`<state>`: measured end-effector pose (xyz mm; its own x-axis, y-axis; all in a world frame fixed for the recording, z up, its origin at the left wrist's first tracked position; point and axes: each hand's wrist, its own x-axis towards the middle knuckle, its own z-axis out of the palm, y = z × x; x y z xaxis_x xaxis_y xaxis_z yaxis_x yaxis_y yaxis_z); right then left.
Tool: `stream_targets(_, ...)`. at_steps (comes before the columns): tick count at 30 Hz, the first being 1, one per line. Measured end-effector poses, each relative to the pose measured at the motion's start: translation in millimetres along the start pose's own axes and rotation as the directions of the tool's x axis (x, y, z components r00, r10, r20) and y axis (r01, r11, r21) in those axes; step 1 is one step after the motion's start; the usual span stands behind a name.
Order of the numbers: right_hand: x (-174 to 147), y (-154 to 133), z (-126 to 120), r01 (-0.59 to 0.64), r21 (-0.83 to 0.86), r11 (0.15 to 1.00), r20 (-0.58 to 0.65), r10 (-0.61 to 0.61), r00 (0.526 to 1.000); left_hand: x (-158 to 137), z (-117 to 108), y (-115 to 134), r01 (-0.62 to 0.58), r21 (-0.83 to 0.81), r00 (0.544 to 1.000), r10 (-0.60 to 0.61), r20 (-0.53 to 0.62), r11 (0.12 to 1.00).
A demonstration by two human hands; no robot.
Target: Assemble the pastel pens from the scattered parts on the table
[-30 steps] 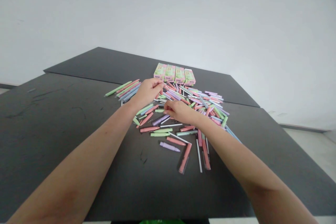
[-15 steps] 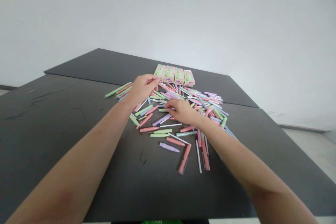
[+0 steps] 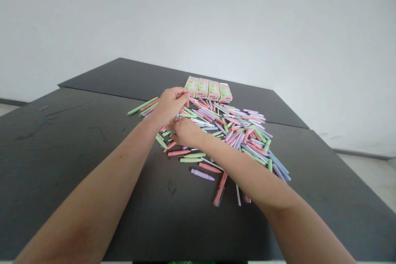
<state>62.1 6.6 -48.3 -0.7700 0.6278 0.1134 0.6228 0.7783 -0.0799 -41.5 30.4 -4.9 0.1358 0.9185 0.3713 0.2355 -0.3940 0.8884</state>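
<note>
The loose pastel pen parts (image 3: 208,114) are lying in a wide, disordered heap on the middle of the dark table (image 3: 154,214). The left hand (image 3: 173,100) is hanging over the left side of the heap; its thumb and fingers are curling closely together, but I cannot tell if they are pinching something. The right hand (image 3: 187,131) is staying low, just nearer to the person, and the back of it is hiding its fingers, so I cannot tell what they are holding.

Nearer to the body, a lilac barrel (image 3: 202,174), a red barrel (image 3: 220,189) and a thin white stick (image 3: 238,195) are lying apart. To the left, several longer pens (image 3: 142,106) are lying side by side, and behind the heap small printed boxes (image 3: 213,87) are standing in a row.

I am judging that the main risk is crowding: with the hands working so near each other, one could be bumping the other and losing a small part. The right forearm is passing above loose pieces, so lowering it could be rolling them away. Similar thin parts are overlapping, so a wrong one could be coming up.
</note>
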Motion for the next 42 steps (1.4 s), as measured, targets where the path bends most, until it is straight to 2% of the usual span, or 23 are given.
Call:
stream_targets(9, -11.4, 9.4, 0.4, -0.034, 0.107, 0.994, -0.004, 0.035, 0.999, 0.3, 2.9, -3.5, -0.005, 0.04, 1.0, 0.005, 0.015, 0.999)
stream_targets(13, -30.6, 23.2, -7.9, -0.034, 0.318, 0.948, -0.079, 0.063, 0.995, 0.0, 3.6, -4.4, -0.011, 0.067, 1.0, 0.009, 0.018, 0.998)
stream_targets(16, -50.4, 33.9, -15.8, -0.011, 0.574, 0.819, -0.194, 0.15, 0.969, -1.8, 4.7, -1.7, -0.01, 0.062, 1.0, 0.009, 0.016, 0.998)
stream_targets(17, -57.2, 36.3, -18.4, -0.01, 0.677, 0.736, -0.198, 0.196, 0.96, -2.6, 5.4, -0.7, -0.008, 0.052, 1.0, 0.006, 0.024, 0.999)
stream_targets(20, -76.3, 39.4, -25.4, 0.037, 0.911, 0.41, -0.148, 0.242, 0.959, -5.0, 8.9, 0.6, 0.007, -0.007, 0.996, -0.006, 0.092, 1.0)
stream_targets(22, -87.1, 39.5, -29.0, 0.061, 0.967, 0.248, -0.127, 0.257, 0.958, -6.6, 12.4, 0.1, 0.016, -0.052, 0.987, -0.007, 0.158, 0.999)
stream_targets(25, -99.5, 40.3, -30.9, 0.101, 0.989, 0.111, -0.13, 0.298, 0.946, -9.7, 18.3, -0.1, 0.035, -0.099, 0.968, -0.009, 0.252, 0.994)
stream_targets(30, -110.5, 45.0, -29.6, 0.13, 0.991, -0.033, -0.11, 0.357, 0.928, -14.4, 25.8, 5.7, 0.072, -0.124, 0.931, -0.023, 0.364, 0.99)
stream_targets(36, -116.2, 46.6, -34.7, 0.085, 0.994, -0.07, -0.052, 0.379, 0.924, -14.8, 31.5, 4.2, 0.076, -0.111, 0.917, -0.026, 0.398, 0.991)
stream_targets(42, -117.1, 46.9, -38.9, 0.107, 0.988, -0.11, -0.047, 0.446, 0.894, -15.7, 35.1, -5.2, 0.136, -0.242, 0.905, -0.02, 0.425, 0.961)
